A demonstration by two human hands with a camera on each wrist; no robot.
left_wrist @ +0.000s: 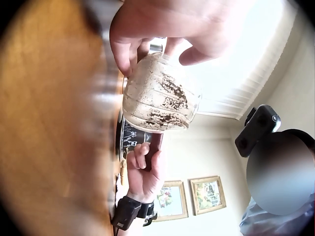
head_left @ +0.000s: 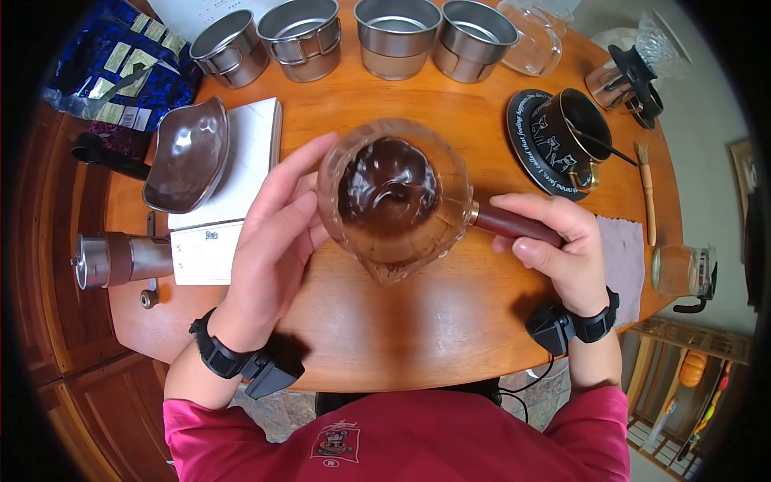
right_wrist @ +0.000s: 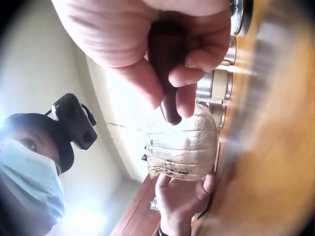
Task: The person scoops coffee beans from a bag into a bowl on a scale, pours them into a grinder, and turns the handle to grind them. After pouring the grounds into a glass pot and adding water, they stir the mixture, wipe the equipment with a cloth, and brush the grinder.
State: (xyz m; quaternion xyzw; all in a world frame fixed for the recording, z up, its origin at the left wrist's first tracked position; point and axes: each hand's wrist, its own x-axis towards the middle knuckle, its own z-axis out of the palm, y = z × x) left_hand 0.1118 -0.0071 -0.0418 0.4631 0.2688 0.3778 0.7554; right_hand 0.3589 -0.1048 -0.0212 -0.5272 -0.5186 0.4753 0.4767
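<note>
A ribbed glass coffee server (head_left: pixel 401 257) with a dark wooden handle (head_left: pixel 518 224) is held up over the table, mouth toward the head camera. Its inside looks dark brown, and dark specks cling to the glass in the left wrist view. My right hand (head_left: pixel 562 241) grips the handle, fingers curled round it with the thumb along the near side. At the server's left side is my left hand (head_left: pixel 277 217), its fingers fairly straight and fingertips right at the glass. The right wrist view shows the left hand (right_wrist: pixel 179 199) by the far side of the server.
Several metal cups (head_left: pixel 391 64) line the back. A black cup (head_left: pixel 582 120) stands on its saucer (head_left: pixel 522 153) at right, near a brush (head_left: pixel 647 193). To the left are a brown dish (head_left: pixel 189 153), a white scale (head_left: pixel 205 261) and a hand grinder (head_left: pixel 120 259).
</note>
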